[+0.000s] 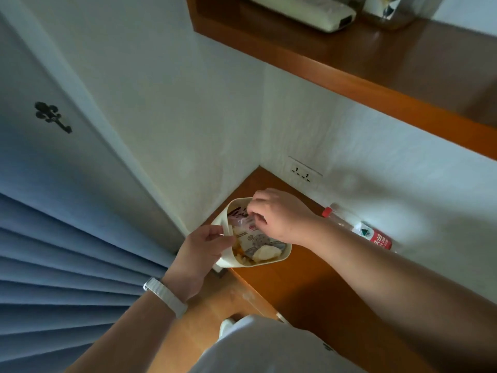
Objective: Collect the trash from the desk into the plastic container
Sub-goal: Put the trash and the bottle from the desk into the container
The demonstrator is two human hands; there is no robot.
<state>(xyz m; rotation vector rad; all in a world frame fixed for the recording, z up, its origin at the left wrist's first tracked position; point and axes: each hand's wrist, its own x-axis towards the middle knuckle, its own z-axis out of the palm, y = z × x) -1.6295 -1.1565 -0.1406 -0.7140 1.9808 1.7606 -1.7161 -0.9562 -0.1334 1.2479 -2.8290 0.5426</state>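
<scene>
Left hand (200, 250) gripping rim of plastic container (279, 258) at desk's (304, 289) left edge, right hand (279, 215) pinching wrapper (246, 220) inside, bottle (360, 228) lying near back edge.

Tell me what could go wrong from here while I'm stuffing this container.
The plastic container overhangs the desk edge, steadied only by the left hand; a hard push from the right hand might tip it off. It looks heaped with wrappers, so pieces could spill. The bottle lying nearby may not fit.
</scene>
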